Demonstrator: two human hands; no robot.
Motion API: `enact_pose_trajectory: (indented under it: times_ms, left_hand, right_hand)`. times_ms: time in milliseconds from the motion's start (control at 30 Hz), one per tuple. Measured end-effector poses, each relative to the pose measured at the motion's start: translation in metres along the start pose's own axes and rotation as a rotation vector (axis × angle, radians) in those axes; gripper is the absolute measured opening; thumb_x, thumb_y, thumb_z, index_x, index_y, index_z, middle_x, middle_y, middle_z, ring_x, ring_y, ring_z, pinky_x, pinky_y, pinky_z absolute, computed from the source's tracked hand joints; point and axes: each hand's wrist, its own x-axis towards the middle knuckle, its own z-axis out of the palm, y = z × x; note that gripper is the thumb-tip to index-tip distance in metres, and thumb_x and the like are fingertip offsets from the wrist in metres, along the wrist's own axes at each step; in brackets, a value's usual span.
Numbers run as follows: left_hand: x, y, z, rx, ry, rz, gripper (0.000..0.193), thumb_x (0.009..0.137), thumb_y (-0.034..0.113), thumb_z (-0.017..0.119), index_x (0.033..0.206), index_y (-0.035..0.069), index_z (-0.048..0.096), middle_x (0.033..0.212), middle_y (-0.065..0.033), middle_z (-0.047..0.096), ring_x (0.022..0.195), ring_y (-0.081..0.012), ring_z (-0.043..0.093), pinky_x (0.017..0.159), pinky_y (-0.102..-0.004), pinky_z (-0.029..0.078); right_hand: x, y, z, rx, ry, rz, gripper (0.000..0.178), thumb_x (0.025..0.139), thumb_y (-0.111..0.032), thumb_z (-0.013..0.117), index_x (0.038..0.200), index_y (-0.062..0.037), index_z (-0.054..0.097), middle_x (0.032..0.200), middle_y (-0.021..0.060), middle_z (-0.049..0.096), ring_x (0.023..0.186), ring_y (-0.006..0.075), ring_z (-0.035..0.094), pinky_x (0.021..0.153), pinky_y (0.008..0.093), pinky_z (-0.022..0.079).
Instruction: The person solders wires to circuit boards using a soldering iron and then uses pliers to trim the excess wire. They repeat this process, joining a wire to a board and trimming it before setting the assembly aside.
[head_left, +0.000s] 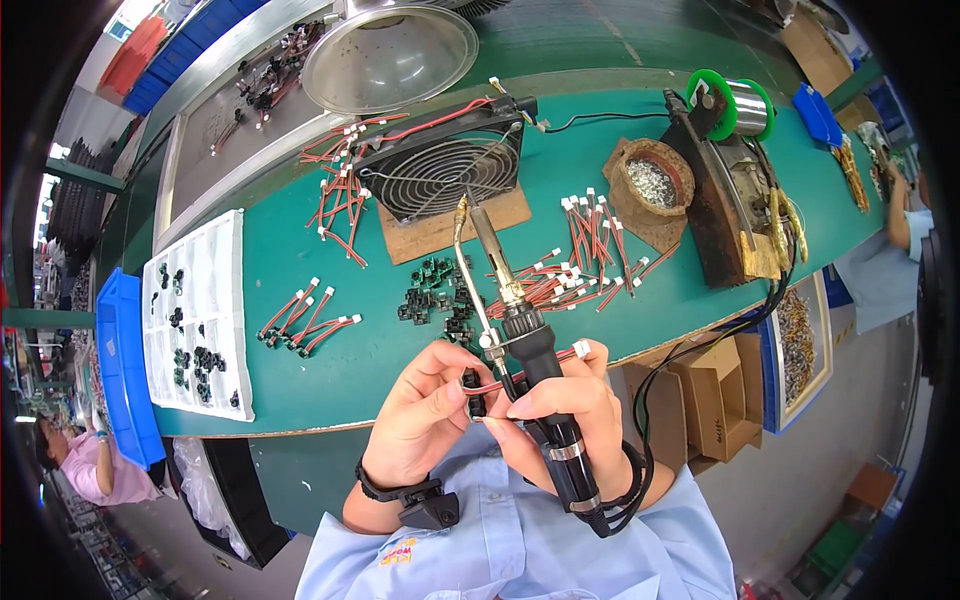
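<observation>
My left hand (412,408) is closed, pinching a small black component (474,393) between thumb and fingers. In my right hand (588,408) is a soldering iron (533,345) with a solder feed tube (470,265) alongside; its tip points away from me over the table. A red and black wire lead (528,379) with a white plug runs between the black part and my right fingers, which also pinch it. Whether the wire end touches the part cannot be made out. Just beyond lie a pile of black components (430,295) and many red-black leads (545,288).
A fan (445,170) on a wooden board stands ahead. Right of it are a solder-dross dish (652,182) and an iron stand with a green solder spool (735,108). Left lie finished-looking leads (308,322), a white tray (205,330) and a blue bin (128,375). Cables hang at right.
</observation>
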Motion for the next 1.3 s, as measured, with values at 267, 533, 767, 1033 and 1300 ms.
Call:
enact_pose_trajectory:
  times_ms: [267, 533, 767, 1033, 1300]
  left_hand:
    - [-0.0002, -0.0004, 0.0006, -0.001, 0.016, 0.0, 0.024, 0.087, 0.017, 0.061, 0.106, 0.005, 0.052, 0.1, -0.0078, 0.061, 0.094, -0.0182, 0.057, 0.082, -0.0314, 0.042]
    - [-0.0002, -0.0002, 0.0017, 0.006, 0.0, 0.011, 0.024, 0.087, 0.017, 0.061, 0.106, 0.005, 0.052, 0.1, -0.0078, 0.061, 0.095, -0.0181, 0.057, 0.083, -0.0315, 0.042]
    - [-0.0004, -0.0005, 0.0012, 0.036, 0.014, 0.028, 0.024, 0.087, 0.017, 0.061, 0.106, 0.005, 0.051, 0.1, -0.0082, 0.061, 0.093, -0.0183, 0.057, 0.082, -0.0317, 0.042]
    - [-0.0004, -0.0002, 0.0007, 0.032, 0.0, 0.038, 0.024, 0.087, 0.017, 0.061, 0.106, 0.004, 0.051, 0.099, -0.0087, 0.06, 0.093, -0.0189, 0.057, 0.081, -0.0321, 0.043]
    - [-0.0002, -0.0008, 0.0016, 0.039, 0.013, 0.043, 0.025, 0.087, 0.016, 0.061, 0.106, 0.004, 0.051, 0.099, -0.0088, 0.06, 0.092, -0.0186, 0.057, 0.082, -0.0321, 0.044]
  right_hand:
    - [-0.0006, 0.001, -0.0004, 0.002, -0.003, 0.003, 0.043, 0.065, -0.001, 0.075, 0.095, -0.0127, 0.047, 0.08, 0.0053, 0.064, 0.068, 0.0181, 0.06, 0.084, 0.0345, 0.031]
    - [-0.0007, 0.001, -0.0003, 0.001, -0.001, 0.005, 0.041, 0.066, -0.002, 0.075, 0.095, -0.0128, 0.048, 0.08, 0.0051, 0.064, 0.068, 0.018, 0.059, 0.083, 0.0344, 0.031]
    - [-0.0002, 0.0009, 0.0, -0.007, 0.003, 0.001, 0.041, 0.066, -0.002, 0.075, 0.095, -0.0123, 0.048, 0.081, 0.0054, 0.064, 0.068, 0.0182, 0.059, 0.083, 0.0347, 0.031]
    - [-0.0005, 0.0018, 0.0, -0.01, -0.006, 0.002, 0.041, 0.065, -0.002, 0.075, 0.095, -0.0121, 0.048, 0.082, 0.0056, 0.064, 0.069, 0.0184, 0.059, 0.082, 0.0347, 0.032]
    - [0.0003, 0.0014, -0.0001, -0.009, 0.001, 0.001, 0.041, 0.066, -0.002, 0.075, 0.095, -0.0122, 0.049, 0.081, 0.0052, 0.064, 0.069, 0.0182, 0.059, 0.081, 0.0345, 0.032]
